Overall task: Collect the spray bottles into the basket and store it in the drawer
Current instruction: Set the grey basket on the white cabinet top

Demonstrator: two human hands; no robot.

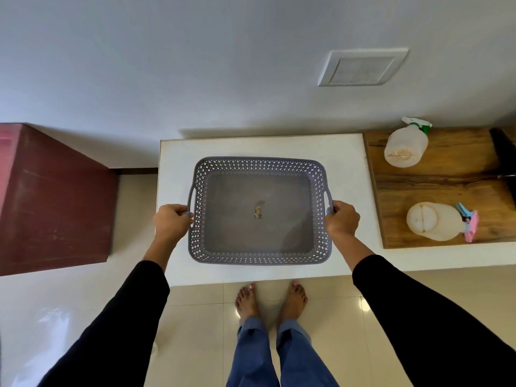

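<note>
A grey perforated basket [259, 166] sits over the white countertop [346, 152], holding only a small scrap at its middle. My left hand [171, 222] grips its left handle and my right hand [342, 219] grips its right handle. To the right, on a wooden board [446, 182], lie two translucent spray bottles: one with a green and white trigger [406, 145] at the back, one with a pink and blue trigger [435, 222] nearer the front. Both bottles lie on their sides, apart from the basket.
A dark red cabinet [55, 196] stands to the left of the counter, with a gap of tiled floor between. The wall behind carries a white switch plate [363, 68]. A dark object [502, 152] lies at the board's far right edge. My bare feet stand at the counter's front.
</note>
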